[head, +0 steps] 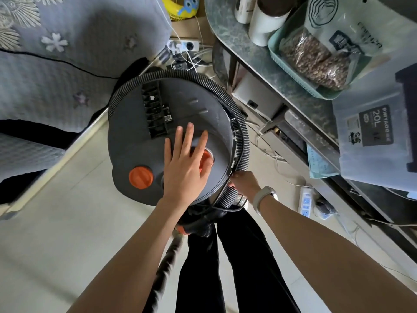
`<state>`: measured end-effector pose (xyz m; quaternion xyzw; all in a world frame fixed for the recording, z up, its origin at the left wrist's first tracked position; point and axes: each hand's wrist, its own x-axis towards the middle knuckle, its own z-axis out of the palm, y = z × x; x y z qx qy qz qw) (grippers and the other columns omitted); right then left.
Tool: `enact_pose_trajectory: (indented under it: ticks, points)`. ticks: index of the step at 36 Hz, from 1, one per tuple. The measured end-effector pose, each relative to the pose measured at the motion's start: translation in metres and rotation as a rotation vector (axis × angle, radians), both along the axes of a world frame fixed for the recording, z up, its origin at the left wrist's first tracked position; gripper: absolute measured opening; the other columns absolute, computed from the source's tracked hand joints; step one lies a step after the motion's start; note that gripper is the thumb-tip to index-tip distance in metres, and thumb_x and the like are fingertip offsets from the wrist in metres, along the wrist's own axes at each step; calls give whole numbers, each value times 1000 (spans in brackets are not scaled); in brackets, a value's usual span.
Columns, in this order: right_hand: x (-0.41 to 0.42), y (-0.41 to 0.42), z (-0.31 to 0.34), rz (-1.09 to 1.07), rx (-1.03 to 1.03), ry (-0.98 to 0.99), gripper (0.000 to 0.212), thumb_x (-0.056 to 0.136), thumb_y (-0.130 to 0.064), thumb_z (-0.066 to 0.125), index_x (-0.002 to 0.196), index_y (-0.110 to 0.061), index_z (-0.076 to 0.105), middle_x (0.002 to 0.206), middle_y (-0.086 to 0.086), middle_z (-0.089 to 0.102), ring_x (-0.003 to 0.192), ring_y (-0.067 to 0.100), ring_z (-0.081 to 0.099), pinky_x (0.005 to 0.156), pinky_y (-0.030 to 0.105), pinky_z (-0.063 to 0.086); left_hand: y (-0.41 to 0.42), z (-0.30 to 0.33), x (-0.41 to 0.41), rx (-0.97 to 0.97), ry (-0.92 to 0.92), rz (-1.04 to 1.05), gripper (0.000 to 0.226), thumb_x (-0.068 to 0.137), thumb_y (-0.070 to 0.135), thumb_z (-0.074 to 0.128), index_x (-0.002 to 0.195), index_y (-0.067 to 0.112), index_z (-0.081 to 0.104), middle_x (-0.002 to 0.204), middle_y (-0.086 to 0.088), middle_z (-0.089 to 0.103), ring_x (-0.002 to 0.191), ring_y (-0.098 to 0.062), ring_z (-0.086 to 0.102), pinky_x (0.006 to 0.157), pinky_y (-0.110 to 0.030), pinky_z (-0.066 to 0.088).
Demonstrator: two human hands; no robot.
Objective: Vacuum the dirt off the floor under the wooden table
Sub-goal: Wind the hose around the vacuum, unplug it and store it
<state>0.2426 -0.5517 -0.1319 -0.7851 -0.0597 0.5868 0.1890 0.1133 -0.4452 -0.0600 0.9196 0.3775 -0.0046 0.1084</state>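
A round grey vacuum cleaner (144,136) stands on the pale floor just ahead of my legs, with a ribbed black hose (241,123) coiled round its rim. Two orange buttons sit on its lid: one (141,178) is uncovered at the near left, the other (205,160) lies partly under my left hand (187,163), which rests flat on the lid with straight fingers. My right hand (244,182) grips the hose at the near right edge of the vacuum; its fingers are hidden behind the rim. A white band is on that wrist.
A grey quilted sofa (56,71) fills the left. On the right is a stone-topped table (270,71) with a teal tray (277,48) of bagged food and a clear 20L box (372,136). Power strips (305,205) and loose cables lie on the floor (79,222).
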Motion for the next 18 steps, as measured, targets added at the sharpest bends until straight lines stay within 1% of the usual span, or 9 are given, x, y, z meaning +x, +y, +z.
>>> enact_pose_trajectory:
  ticks: [2, 3, 5, 7, 8, 10, 12, 15, 18]
  points:
    - [3, -2, 8, -25, 4, -98, 29, 90, -12, 46, 111, -6, 65, 91, 15, 66, 78, 29, 57, 69, 32, 49, -2, 4, -2, -24, -18, 17, 57, 90, 39, 45, 141, 15, 42, 152, -20, 29, 141, -40, 26, 111, -56, 23]
    - [4, -3, 12, -38, 7, -132, 31, 90, -12, 44, 114, -10, 64, 93, 13, 65, 79, 30, 57, 70, 33, 46, -4, 7, -4, -30, -33, 32, 57, 90, 40, 45, 141, 14, 43, 152, -20, 30, 141, -40, 26, 111, -56, 22]
    - [5, -5, 21, 2, 32, -203, 35, 92, -14, 43, 124, -13, 56, 113, 13, 63, 92, 33, 60, 79, 36, 48, -9, 15, -10, -24, -61, 79, 58, 88, 41, 46, 139, 13, 44, 152, -20, 31, 141, -39, 25, 112, -56, 21]
    - [2, -6, 33, 66, 123, -316, 41, 96, -20, 44, 136, -13, 46, 131, 14, 54, 115, 35, 53, 98, 41, 44, -14, 22, -20, 0, -68, 152, 59, 87, 42, 48, 139, 16, 44, 151, -19, 32, 142, -38, 23, 111, -58, 17]
    - [-1, -6, 42, 95, 204, -387, 45, 97, -22, 45, 141, -13, 41, 135, 15, 49, 123, 34, 47, 105, 42, 38, -16, 24, -27, 9, -56, 196, 60, 87, 45, 48, 140, 17, 44, 152, -18, 31, 142, -37, 23, 111, -60, 15]
    - [-9, -2, 58, 150, 396, -504, 51, 96, -25, 46, 144, -11, 37, 139, 15, 44, 129, 32, 40, 110, 39, 31, -18, 26, -41, 8, -11, 307, 65, 84, 52, 47, 141, 19, 43, 152, -19, 29, 142, -38, 21, 109, -64, 14]
    - [-16, 7, 70, 215, 514, -493, 60, 93, -30, 49, 148, -13, 30, 149, 14, 31, 137, 29, 30, 113, 36, 25, -18, 24, -58, -31, 34, 438, 73, 81, 60, 45, 142, 21, 38, 153, -21, 26, 142, -42, 20, 106, -69, 14]
    - [-24, 26, 80, 295, 557, -346, 78, 91, -37, 58, 152, -26, 11, 159, 6, 4, 147, 28, 7, 118, 46, 17, -17, 17, -83, -162, 19, 625, 90, 74, 71, 45, 148, 26, 21, 157, -20, 13, 143, -44, 8, 105, -71, 13]
    - [-30, 45, 83, 345, 472, -353, 99, 83, -45, 67, 152, -30, -2, 159, 8, -3, 146, 34, 0, 117, 53, 15, -16, 9, -96, -335, -125, 731, 103, 71, 66, 65, 151, 32, 9, 159, -14, -2, 144, -44, 0, 107, -66, 18]
